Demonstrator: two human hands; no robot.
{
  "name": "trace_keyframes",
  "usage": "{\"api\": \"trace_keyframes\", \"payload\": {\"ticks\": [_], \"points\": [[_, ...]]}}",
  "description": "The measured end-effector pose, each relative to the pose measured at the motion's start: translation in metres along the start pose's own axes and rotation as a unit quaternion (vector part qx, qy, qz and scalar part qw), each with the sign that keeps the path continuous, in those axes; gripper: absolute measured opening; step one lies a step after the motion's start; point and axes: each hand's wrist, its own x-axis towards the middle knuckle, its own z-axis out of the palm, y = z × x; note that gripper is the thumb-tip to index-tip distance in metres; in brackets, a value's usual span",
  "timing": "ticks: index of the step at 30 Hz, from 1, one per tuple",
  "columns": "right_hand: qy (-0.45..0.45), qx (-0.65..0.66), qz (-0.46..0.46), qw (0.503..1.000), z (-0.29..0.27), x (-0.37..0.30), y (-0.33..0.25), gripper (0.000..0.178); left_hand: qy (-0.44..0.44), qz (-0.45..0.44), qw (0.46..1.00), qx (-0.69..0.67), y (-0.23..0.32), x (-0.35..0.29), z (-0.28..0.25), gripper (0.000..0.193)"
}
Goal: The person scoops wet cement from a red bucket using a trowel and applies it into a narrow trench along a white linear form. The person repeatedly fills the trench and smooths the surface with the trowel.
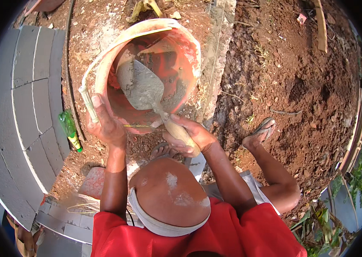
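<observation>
My left hand (109,124) grips the near left rim of an orange-red bucket (193,49), beside the pale grip on its wire handle. The bucket tilts so that its mouth faces me. In my right hand (194,136) is a trowel (146,88), its wooden handle wrapped by my fingers. The trowel's blade reaches into the bucket and is coated with wet grey mortar. More mortar (176,97) clings to the bucket's inner wall. Pale dried smears cover the bucket's inside near the rim.
To the left stands a grey block wall (39,103), with a green plastic bottle (68,128) lying near its foot. A concrete strip (215,55) with a string line runs beyond the bucket. Loose brown soil (301,85) spreads to the right, with a wooden board (320,25) on it.
</observation>
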Motion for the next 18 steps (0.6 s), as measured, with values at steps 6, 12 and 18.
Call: {"api": "trace_keyframes", "payload": {"ticks": [6, 12, 18], "points": [[0.019, -0.088, -0.295, 0.951, 0.060, -0.107, -0.047, 0.074, 0.096, -0.119, 0.985, -0.080, -0.005, 0.035, -0.055, 0.048], [0.381, -0.362, -0.588, 0.615, 0.068, -0.110, -0.103, 0.070, 0.178, -0.095, 0.965, -0.165, 0.010, 0.064, -0.101, 0.053], [0.743, -0.477, -0.302, 0.361, -0.112, -0.058, -0.199, 0.057, 0.222, -0.078, 0.966, -0.103, 0.006, 0.075, -0.097, 0.049]]}}
